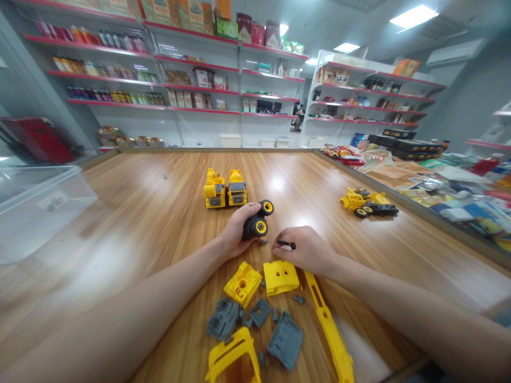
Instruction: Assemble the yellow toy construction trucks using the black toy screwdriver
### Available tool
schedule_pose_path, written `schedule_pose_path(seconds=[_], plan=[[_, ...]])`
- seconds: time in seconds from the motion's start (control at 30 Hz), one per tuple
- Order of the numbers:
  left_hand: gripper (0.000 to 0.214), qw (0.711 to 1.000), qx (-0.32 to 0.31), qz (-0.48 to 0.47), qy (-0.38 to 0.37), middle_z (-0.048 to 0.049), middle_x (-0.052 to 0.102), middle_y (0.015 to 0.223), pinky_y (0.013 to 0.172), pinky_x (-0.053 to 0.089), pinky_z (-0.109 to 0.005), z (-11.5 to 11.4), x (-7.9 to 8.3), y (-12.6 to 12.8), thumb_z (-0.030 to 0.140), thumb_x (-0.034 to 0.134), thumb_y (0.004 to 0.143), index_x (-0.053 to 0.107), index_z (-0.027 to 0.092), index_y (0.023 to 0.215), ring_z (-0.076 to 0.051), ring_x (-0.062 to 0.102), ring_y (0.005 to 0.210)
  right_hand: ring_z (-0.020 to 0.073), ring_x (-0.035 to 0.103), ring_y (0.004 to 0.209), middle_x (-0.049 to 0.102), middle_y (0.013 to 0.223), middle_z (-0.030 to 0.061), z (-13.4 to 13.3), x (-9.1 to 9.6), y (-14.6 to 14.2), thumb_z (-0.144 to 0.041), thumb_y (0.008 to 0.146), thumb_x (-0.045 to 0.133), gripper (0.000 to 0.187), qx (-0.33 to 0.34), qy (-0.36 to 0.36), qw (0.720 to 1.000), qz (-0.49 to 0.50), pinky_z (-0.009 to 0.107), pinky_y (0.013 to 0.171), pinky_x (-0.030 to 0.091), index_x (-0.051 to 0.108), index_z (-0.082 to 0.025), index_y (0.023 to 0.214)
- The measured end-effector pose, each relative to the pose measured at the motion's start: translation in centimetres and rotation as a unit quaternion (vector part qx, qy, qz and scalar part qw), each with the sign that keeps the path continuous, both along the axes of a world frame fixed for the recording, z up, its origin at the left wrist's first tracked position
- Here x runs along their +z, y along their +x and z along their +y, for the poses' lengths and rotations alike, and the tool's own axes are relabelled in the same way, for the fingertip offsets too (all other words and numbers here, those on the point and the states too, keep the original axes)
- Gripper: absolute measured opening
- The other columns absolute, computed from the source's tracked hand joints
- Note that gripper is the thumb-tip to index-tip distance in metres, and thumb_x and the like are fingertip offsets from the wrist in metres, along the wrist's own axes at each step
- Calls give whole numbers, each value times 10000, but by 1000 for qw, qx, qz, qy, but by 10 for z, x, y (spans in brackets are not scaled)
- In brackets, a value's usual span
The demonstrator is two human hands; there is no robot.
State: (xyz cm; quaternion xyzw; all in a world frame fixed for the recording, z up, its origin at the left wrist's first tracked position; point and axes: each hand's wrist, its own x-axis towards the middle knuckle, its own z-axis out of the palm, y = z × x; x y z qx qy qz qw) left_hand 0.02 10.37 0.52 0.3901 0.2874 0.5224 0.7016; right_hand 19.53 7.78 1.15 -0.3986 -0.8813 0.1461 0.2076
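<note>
My left hand [238, 229] is closed round a dark toy chassis [257, 219] with black wheels and yellow hubs, held just above the wooden table [139, 223]. My right hand [305, 249] pinches a small black screw [286, 244] beside the chassis. In front of my hands lie loose toy parts: two yellow blocks [242, 283] [281, 276], a long yellow arm [329, 327], a yellow frame [233, 355] and several grey pieces [285, 340].
Two assembled yellow toy trucks [224, 188] stand beyond my hands. Another yellow toy vehicle [369, 202] lies at the right. A clear plastic bin [35, 205] sits at the left edge. Packaged goods fill a counter [435, 186] on the right, with stocked shelves [191, 80] behind.
</note>
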Motion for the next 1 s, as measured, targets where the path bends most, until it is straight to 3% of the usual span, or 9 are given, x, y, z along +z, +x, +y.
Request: schedule_pose_path(seconds=[0.17, 0.3, 0.4, 0.53, 0.7, 0.87, 1.0], plan=[[239, 998, 4, 25, 54, -13, 609, 742, 486, 480, -178, -1, -4, 1, 367, 646, 821, 571, 158, 909, -105, 606, 586, 166, 661, 751, 724, 815, 21, 1, -3, 1, -302, 804, 696, 108, -46, 13, 999, 22, 255, 701, 466, 730, -202, 825], [260, 999, 6, 18, 27, -12, 607, 752, 445, 454, -174, 1, -5, 0, 389, 650, 814, 572, 159, 907, -100, 594, 555, 169, 669, 812, 733, 905, 32, 0, -3, -1, -268, 831, 678, 151, -16, 12, 999, 50, 261, 749, 484, 732, -209, 960], [260, 999, 37, -4, 9, -11, 607, 752, 447, 461, -170, 1, -4, -1, 375, 665, 801, 579, 153, 904, -95, 593, 558, 174, 679, 830, 736, 920, 52, 1, -4, -2, -222, 868, 625, 142, 4, 11, 998, 61, 270, 767, 505, 739, -193, 947], [270, 998, 27, -45, -16, -19, 614, 761, 404, 444, -162, 2, 0, -2, 392, 636, 818, 584, 142, 904, -91, 586, 538, 180, 658, 1034, 701, 1132, 54, -1, -2, -5, -121, 895, 519, 285, 101, 6, 993, 61, 306, 920, 502, 714, -216, 1080], [277, 998, 22, -59, -24, -12, 620, 766, 438, 505, -191, 3, 0, -2, 405, 627, 825, 590, 147, 920, -72, 553, 485, 196, 555, 1231, 539, 1398, 28, -11, 9, -13, -119, 904, 470, 408, 209, -6, 977, -36, 339, 1039, 449, 625, -247, 1260], [265, 997, 17, -63, -33, -22, 620, 749, 412, 497, -182, 4, -2, -1, 388, 633, 823, 594, 140, 907, -87, 572, 501, 199, 564, 1222, 577, 1357, 46, -14, 10, -18, -120, 912, 452, 381, 222, 1, 974, -42, 334, 1040, 450, 652, -210, 1224], [255, 997, 12, -69, -37, -28, 620, 741, 398, 490, -184, 4, -2, -1, 371, 639, 819, 592, 134, 900, -92, 574, 496, 195, 645, 1096, 671, 1222, 63, -8, 2, -17, -127, 885, 507, 313, 185, 20, 982, -13, 297, 964, 494, 706, -179, 1121]])
